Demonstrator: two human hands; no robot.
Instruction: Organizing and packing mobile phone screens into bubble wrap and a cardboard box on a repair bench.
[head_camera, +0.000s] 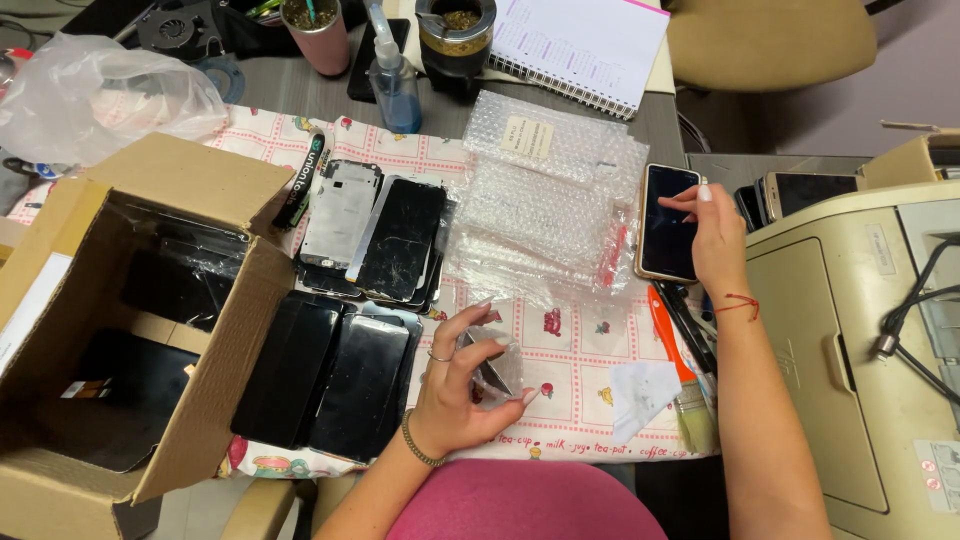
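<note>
My left hand (463, 385) holds a small dark part in a clear plastic wrapper (492, 372) above the patterned cloth (570, 345). My right hand (712, 235) reaches to a gold-edged phone (664, 222) lying flat at the cloth's right edge, with fingertips touching its dark screen. Between the hands lies a pile of bubble-wrap pouches (545, 205). To the left of my left hand are stacks of black phone screens (335, 375) and cracked screens (385, 235).
An open cardboard box (130, 300) with dark screens stands at left. A beige printer (850, 340) stands at right with more phones (800, 190) behind it. A paintbrush (680, 370), a white scrap (640, 395), spray bottle (395, 75), cups and a notebook (585, 45) lie around.
</note>
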